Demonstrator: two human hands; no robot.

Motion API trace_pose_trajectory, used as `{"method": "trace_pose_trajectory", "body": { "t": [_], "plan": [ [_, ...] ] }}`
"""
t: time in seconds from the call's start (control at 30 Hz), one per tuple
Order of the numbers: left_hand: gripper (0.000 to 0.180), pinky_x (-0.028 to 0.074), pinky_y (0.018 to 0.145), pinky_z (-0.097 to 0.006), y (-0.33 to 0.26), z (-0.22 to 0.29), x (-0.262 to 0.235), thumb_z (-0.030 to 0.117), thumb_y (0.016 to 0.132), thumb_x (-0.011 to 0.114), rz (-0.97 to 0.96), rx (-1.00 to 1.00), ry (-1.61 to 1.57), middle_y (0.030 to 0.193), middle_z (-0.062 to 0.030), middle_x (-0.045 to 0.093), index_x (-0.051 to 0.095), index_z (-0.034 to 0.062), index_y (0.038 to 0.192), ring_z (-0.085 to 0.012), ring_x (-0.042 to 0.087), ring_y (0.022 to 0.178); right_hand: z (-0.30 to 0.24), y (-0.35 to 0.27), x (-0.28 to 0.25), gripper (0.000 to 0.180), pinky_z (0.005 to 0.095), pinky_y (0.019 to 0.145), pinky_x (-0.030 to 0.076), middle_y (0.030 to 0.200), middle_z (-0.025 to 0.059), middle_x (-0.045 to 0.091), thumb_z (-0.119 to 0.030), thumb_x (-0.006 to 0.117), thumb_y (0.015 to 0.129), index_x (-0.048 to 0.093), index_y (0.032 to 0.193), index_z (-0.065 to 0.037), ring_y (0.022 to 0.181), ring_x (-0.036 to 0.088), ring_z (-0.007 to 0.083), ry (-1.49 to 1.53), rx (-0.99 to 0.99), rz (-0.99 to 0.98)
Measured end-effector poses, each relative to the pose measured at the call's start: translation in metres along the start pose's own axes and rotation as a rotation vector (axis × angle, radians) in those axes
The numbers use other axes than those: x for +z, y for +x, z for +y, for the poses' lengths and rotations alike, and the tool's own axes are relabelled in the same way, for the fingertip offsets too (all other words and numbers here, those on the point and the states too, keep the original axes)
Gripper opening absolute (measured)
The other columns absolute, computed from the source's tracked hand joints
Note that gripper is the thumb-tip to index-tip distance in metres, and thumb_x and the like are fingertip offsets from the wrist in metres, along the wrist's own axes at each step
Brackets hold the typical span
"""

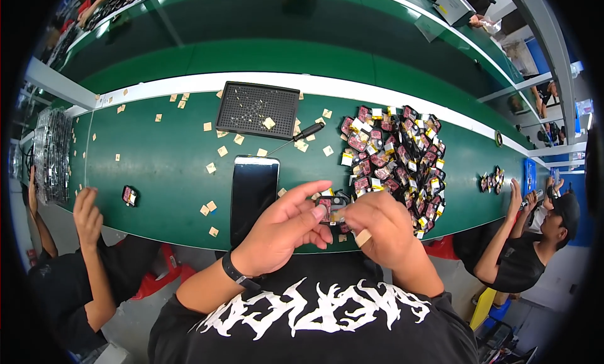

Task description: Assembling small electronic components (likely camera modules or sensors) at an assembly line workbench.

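I see the left hand, fingers half-curled, cradling a small black gadget at the bench's near edge, seemingly for steadiness. The right hand's fingers bunch against it; I cannot tell their grip. Similar gadgets heap within reach. Farther, tan squares carry illegible marks.

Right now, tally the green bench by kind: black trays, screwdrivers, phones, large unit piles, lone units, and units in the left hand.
Black tray: 1
Screwdriver: 1
Phone: 1
Large unit pile: 1
Lone unit: 1
Unit in left hand: 1
Total: 6
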State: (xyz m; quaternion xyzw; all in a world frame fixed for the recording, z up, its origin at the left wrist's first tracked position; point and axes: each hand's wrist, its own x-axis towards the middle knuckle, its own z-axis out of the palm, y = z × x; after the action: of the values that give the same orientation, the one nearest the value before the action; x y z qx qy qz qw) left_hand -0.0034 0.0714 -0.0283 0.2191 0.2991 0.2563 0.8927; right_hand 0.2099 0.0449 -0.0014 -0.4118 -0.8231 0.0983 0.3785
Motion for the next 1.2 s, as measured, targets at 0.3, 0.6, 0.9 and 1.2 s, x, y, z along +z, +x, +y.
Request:
{"method": "trace_pose_trajectory", "body": {
  "t": [0.3, 0.6, 0.9, 1.2],
  "plan": [
    [0.037, 0.058, 0.080, -0.028, 0.003, 0.000, 0.018, -0.002, 0.100, 0.059, 0.051, 0.323, 0.413, 0.108, -0.0102, 0.066, 0.052, -0.0046, 0.136, -0.0135, 0.069, 0.089, -0.027, -0.013, -0.048, 0.040, 0.0334, 0.077, 0.056, 0.108, 0.0174, 0.066, -0.001, 0.061, 0.099, 0.053, 0.138, 0.001, 0.091, 0.067, 0.0255, 0.340, 0.530, -0.211],
    [0.029, 0.059, 0.078, -0.029, 0.005, -0.002, 0.021, -0.011, 0.092, 0.065, 0.067, 0.775, 1.047, 0.114, -0.0173, 0.067, 0.059, -0.0052, 0.120, -0.0191, 0.071, 0.094, -0.037, -0.028, -0.029, 0.021, 0.0236, 0.058, 0.051, 0.099, 0.0119, 0.074, -0.003, 0.058, 0.102, 0.044, 0.118, -0.001, 0.069, 0.066, 0.0101, 0.863, 1.003, 0.003],
    [0.022, 0.059, 0.071, -0.037, 0.000, -0.003, 0.021, -0.009, 0.085, 0.069, 0.070, 1.046, 1.196, 0.106, -0.0220, 0.071, 0.064, -0.0034, 0.105, -0.0337, 0.072, 0.082, -0.038, -0.030, -0.005, 0.020, 0.0199, 0.045, 0.041, 0.093, 0.0134, 0.072, -0.002, 0.057, 0.102, 0.038, 0.102, -0.008, 0.060, 0.060, 0.0076, 1.110, 1.150, 0.073],
    [0.016, 0.062, 0.066, -0.030, -0.016, -0.016, 0.007, -0.010, 0.088, 0.067, 0.110, 0.720, 0.722, 0.101, -0.0168, 0.069, 0.062, -0.0072, 0.103, -0.0186, 0.072, 0.080, -0.052, -0.041, 0.009, 0.022, 0.0216, 0.050, 0.047, 0.089, 0.0123, 0.070, 0.004, 0.061, 0.099, 0.041, 0.098, -0.005, 0.061, 0.059, 0.0069, 0.828, 0.907, 0.064]
  ]
}}
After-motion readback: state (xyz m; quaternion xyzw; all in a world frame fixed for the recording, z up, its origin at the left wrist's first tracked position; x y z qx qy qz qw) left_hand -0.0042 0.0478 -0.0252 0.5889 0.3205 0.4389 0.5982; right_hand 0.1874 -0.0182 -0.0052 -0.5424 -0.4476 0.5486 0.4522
